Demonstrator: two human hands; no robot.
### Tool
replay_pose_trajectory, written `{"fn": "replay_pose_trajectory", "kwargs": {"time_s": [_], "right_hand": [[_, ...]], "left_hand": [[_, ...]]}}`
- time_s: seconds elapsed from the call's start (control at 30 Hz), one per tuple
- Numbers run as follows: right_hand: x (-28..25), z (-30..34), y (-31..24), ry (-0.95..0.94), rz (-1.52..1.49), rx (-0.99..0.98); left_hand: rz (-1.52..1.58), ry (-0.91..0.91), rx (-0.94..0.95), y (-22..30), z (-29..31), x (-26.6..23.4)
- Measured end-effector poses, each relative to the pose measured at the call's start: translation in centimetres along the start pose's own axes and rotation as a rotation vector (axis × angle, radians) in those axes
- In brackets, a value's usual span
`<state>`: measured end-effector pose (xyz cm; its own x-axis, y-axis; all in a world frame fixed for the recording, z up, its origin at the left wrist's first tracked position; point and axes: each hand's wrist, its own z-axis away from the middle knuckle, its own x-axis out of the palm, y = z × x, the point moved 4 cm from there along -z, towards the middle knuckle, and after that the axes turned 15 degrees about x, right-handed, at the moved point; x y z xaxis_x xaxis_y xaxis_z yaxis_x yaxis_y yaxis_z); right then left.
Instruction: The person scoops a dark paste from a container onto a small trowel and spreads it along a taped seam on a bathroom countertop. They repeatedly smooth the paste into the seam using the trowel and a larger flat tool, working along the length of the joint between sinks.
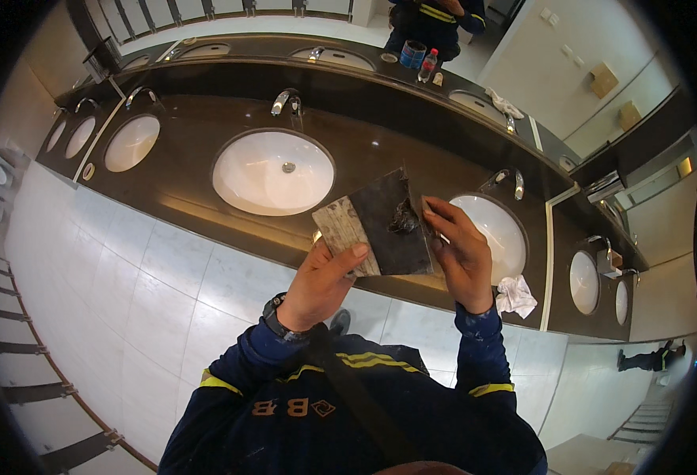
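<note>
Grips dark plate (pixel 380 241) in closed left hand (pixel 318 286) | curls part-open right hand (pixel 465 252) at opposite edge, with unclear hold | bears black lump (pixel 402 219)

The dark plate (pixel 384 229) hides most of the left grip's (pixel 317 289) fingers.

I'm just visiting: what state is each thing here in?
Flat piece, held up, pale at one end and dark at the other
Dark lump, sitting on the dark part
Left hand, closed on the pale end
Right hand, fingers bent at the dark edge; grip unclear
Centre sink, drain uncovered
Its faucet, no stream visible
White cloth, crumpled
</note>
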<state>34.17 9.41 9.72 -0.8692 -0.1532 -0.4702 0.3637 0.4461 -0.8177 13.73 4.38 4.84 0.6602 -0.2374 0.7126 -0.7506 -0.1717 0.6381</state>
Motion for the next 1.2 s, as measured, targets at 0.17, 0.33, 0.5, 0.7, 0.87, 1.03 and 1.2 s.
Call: {"fn": "replay_pose_trajectory", "kwargs": {"time_s": [0.17, 0.33, 0.5, 0.7, 0.87, 1.03, 1.2], "right_hand": [[0.3, -0.5, 1.9, 0.043, 0.131, 0.040], [2.2, 3.9, 10.2, 0.082, 0.106, 0.318], [7.5, 10.0, 18.9, 0.148, 0.297, 0.397], [10.7, 8.7, 20.2, 0.202, 0.208, 0.463], [9.7, 9.7, 20.6, 0.211, 0.150, 0.473], [4.7, 10.3, 25.4, 0.201, 0.244, 0.702], [3.5, 9.6, 32.4, -0.014, 0.736, 0.317]], "left_hand": [[0.037, -0.001, 0.134, 0.6, 0.7, -0.3], [-0.080, 0.166, 0.341, 5.1, 1.3, -5.9], [-0.124, 0.321, 0.365, 7.5, 2.6, -9.0], [-0.099, 0.429, 0.321, 6.4, 3.6, -9.8], [-0.141, 0.417, 0.288, 6.0, 3.6, -9.9], [-0.152, 0.422, 0.300, 6.9, 4.0, -10.6], [-0.133, 0.444, 0.258, 6.4, 4.1, -10.6]]}}
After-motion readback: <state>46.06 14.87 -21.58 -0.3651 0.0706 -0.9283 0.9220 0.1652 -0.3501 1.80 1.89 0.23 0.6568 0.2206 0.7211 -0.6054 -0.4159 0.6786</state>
